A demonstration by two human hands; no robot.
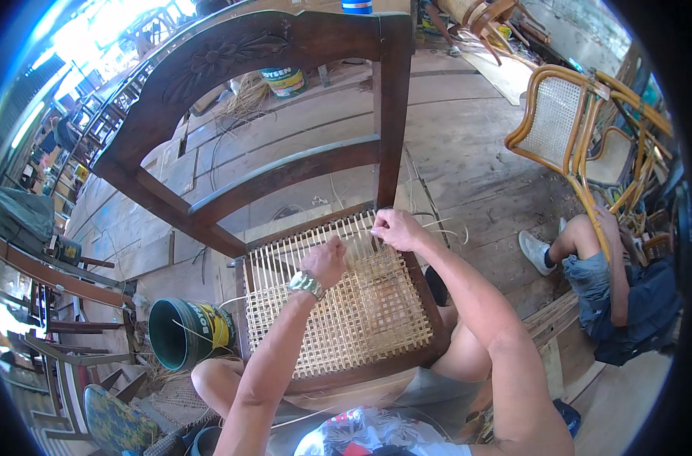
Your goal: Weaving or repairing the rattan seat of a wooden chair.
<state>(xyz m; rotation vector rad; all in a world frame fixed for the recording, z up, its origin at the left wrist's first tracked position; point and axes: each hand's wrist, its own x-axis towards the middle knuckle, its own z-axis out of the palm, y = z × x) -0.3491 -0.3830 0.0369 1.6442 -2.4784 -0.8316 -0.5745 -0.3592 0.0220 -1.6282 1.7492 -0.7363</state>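
Chair: the dark wooden chair [289, 175] is in front of me, backrest away, the front edge of its seat near my knees [221, 380]; a carved flower marks the top rail.
Cane weave [342, 323]: stretched inside the seat frame; a close grid toward the front edge, mostly lengthwise strands with open gaps toward the back left corner.
Left hand [325, 262]: over the weave, toward the back edge; fingers bent inward, and I cannot tell whether they grip a strand; a metal watch [306, 284] circles the wrist.
Right hand [395, 229]: at the back right corner; fingers pinched narrow; whether cane sits between them I cannot tell.
Loose strands [456, 228]: curling out past the right edge, just beside my right hand.
Green bucket [209, 334]: tipped on its side on the floor [467, 163], off the seat's left edge.
Right side: a co-worker [619, 281] sits with one hand on a rattan chair [555, 114] with a cane back.
Beyond the backrest: another bucket [285, 82], upright, dry fibres beside it.
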